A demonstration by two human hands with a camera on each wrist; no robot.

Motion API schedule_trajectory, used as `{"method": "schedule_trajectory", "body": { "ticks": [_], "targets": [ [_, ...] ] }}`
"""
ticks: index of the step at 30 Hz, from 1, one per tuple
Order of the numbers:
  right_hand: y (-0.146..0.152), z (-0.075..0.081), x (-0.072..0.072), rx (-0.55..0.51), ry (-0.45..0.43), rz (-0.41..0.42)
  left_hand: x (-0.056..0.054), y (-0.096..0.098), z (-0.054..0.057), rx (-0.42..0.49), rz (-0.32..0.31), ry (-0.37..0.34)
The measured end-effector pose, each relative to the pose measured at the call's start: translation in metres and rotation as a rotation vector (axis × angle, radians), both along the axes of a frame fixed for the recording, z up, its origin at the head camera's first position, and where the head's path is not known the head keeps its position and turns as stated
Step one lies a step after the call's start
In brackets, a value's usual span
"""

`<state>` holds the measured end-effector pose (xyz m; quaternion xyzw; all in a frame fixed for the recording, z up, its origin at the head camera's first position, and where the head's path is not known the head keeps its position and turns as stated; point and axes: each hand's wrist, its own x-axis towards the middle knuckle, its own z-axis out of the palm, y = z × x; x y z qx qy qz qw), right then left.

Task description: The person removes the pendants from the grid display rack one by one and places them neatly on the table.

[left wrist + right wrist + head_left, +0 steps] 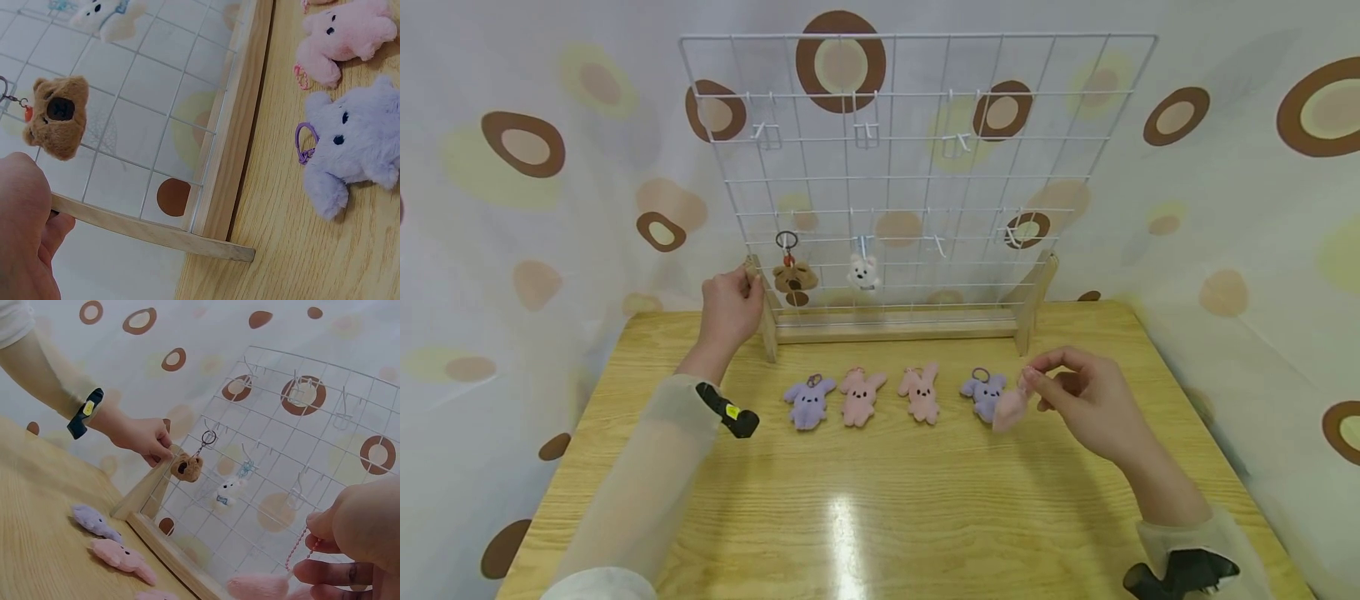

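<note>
My left hand (730, 307) grips the top of the wooden side post (156, 230) of a white wire grid rack (895, 177). Between the thumb and fingers of my right hand (1086, 400) is the pink bead chain (297, 550) of a pink plush keychain (1011, 407). That plush dangles over the table and partly covers a purple plush keychain (983, 392) in the head view. On the rack's lower hooks hang a brown bear keychain (794, 279) and a white bear keychain (863, 272). A bare hook (938, 244) sits to their right.
Along the table (760, 517) in front of the rack lie another purple plush (808, 406) and two pink plushes (859, 398), (921, 395). More white hooks (867, 133) line the upper grid. A patterned cloth (1240, 208) surrounds the table.
</note>
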<state>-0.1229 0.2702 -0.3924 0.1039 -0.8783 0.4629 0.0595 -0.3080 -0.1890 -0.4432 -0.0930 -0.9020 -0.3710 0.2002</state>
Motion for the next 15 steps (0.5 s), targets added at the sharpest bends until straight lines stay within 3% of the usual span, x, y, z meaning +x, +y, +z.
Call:
{"method": "schedule_trajectory", "body": {
  "ticks": [15],
  "targets": [
    [0.01,-0.009,0.033,0.035,-0.053,-0.023,0.001,0.002,0.0,0.002,0.011,-0.018]
  ]
}}
